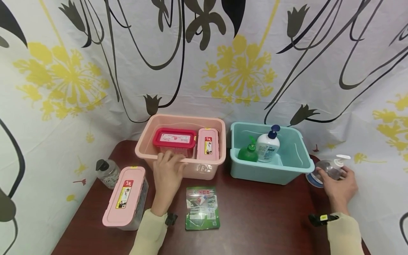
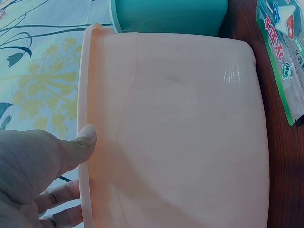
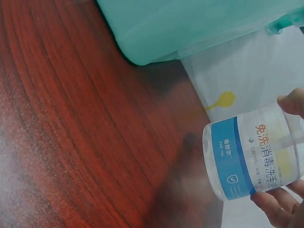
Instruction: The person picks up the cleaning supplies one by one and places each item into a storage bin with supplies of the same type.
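My left hand (image 1: 168,177) grips the near rim of a pink bin (image 1: 181,120), thumb outside and fingers over the edge, as the left wrist view also shows. Inside that bin sit a red-lidded container (image 1: 174,138) and a pink-lidded box (image 1: 208,145). At the right, my right hand (image 1: 342,186) holds a clear pump bottle of hand sanitizer (image 3: 251,156) with a blue-and-white label and white pump. The bottle is beside a teal bin (image 1: 264,173), which holds a green pump bottle (image 1: 248,153) and a white pump bottle (image 1: 267,147) with a dark blue top.
A green-and-silver pouch (image 1: 202,209) lies flat on the dark wooden table (image 1: 255,216). Another pink-lidded box (image 1: 125,198) stands at the left, next to a clear bottle (image 1: 109,173) with a black top. A flower-patterned cloth (image 1: 242,71) hangs behind and along both sides.
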A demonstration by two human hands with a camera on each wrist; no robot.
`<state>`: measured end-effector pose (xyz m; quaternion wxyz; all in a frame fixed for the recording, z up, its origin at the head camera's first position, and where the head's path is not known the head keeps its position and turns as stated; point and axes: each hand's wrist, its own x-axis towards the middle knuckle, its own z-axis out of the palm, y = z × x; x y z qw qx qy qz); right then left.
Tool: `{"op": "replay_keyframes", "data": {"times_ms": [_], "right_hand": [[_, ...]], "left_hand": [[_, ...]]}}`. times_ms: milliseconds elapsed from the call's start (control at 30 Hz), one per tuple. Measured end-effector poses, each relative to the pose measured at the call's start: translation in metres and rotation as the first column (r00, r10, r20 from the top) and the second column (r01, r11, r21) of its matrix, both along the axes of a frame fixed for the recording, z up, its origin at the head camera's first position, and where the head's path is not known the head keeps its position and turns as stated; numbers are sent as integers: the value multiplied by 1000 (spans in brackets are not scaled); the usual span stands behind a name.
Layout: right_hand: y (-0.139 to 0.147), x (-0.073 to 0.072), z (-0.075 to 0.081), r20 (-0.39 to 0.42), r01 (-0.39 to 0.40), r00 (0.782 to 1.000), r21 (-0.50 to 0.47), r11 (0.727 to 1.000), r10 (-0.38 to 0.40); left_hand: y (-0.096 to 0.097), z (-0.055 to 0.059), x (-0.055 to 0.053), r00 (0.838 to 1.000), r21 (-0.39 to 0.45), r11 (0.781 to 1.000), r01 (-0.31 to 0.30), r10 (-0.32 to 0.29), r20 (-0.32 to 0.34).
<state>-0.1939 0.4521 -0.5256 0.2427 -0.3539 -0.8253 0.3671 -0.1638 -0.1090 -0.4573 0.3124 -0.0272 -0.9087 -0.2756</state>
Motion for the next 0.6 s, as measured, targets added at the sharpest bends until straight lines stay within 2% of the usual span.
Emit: {"op": "replay_keyframes", "data": {"times_ms": [267,600], "right_hand": [[-1,6,6,-37,23,999,-8,1000,-24],[-4,11,20,-21,19,1000,-48,999,-20]], "left_hand": [[0,-1,1,1000,-5,1000,1,-1,0],[1,0,0,1000,-14,1000,-4,4,2]]}}
